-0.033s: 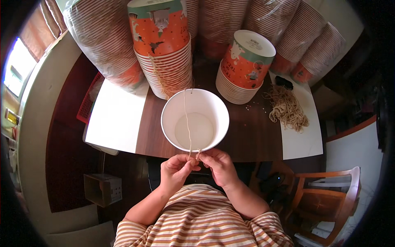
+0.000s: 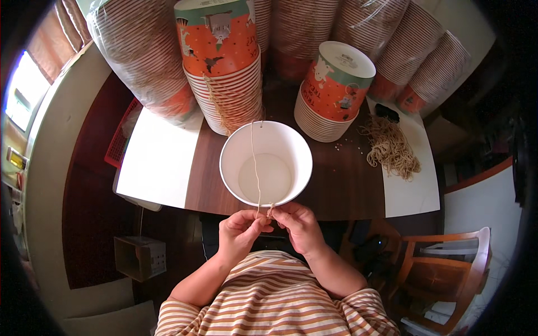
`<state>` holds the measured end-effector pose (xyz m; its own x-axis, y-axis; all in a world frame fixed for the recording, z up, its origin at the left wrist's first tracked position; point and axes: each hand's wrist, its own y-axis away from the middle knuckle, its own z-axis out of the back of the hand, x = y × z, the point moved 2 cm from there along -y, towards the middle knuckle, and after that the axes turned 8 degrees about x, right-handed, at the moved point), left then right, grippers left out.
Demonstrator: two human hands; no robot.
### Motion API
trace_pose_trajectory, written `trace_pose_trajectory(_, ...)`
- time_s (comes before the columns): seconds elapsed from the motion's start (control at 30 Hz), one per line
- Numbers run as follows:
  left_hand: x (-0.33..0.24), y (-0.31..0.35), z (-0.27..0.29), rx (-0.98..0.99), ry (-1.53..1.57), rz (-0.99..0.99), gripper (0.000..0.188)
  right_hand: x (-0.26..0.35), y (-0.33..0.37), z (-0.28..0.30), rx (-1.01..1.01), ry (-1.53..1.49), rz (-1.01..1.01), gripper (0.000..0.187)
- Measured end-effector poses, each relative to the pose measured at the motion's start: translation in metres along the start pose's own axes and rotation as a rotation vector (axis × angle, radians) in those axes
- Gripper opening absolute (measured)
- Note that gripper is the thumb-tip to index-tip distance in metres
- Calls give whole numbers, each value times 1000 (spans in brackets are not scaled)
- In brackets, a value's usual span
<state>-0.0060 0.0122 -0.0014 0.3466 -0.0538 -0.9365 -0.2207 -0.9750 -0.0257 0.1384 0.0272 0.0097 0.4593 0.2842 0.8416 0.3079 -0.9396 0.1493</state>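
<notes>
white inside, a paper bucket [image 2: 282,148] sits mouth up at the near edge of the brown tabletop [image 2: 347,187], just in front of the person. a thin length of beige twine [image 2: 257,176] runs from the far rim, close to a small hole there, across the open mouth to the near rim. the left hand [image 2: 242,231] pinches the twine between thumb and fingers just outside that rim. the right hand [image 2: 300,225] is beside it, its thumb and fingertips pressed together on twine next to a small knot [image 2: 272,205] at the rim; the two hands nearly meet, and the finer detail between them is too small to tell.

behind the bucket, to the left, rises a tall stack of upturned orange and green buckets [image 2: 219,61], with loose strands of twine [image 2: 217,106] hanging down its side. a shorter upturned stack [image 2: 336,92] stands to the right, and beyond it lies a tangled heap of twine [image 2: 394,147] beside a black object [image 2: 386,112]. plastic-wrapped stacks [image 2: 137,53] line the back. a wooden chair [image 2: 440,274] stands at the lower right.
</notes>
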Motion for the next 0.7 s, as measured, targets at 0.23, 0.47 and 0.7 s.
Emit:
trace_pose_trajectory(0.23, -1, 2, 2, 18, 33, -14, 9, 4, 3, -2, 70, 6, 38, 13)
trace_pose_trajectory(0.47, -17, 3, 3, 47, -322, -240, 5, 8, 8, 7, -29, 464, 245, 7)
trace_pose_trajectory(0.7, -37, 0, 2, 85, -408, -329, 10, 36, 14, -8, -71, 1062, 652, 8)
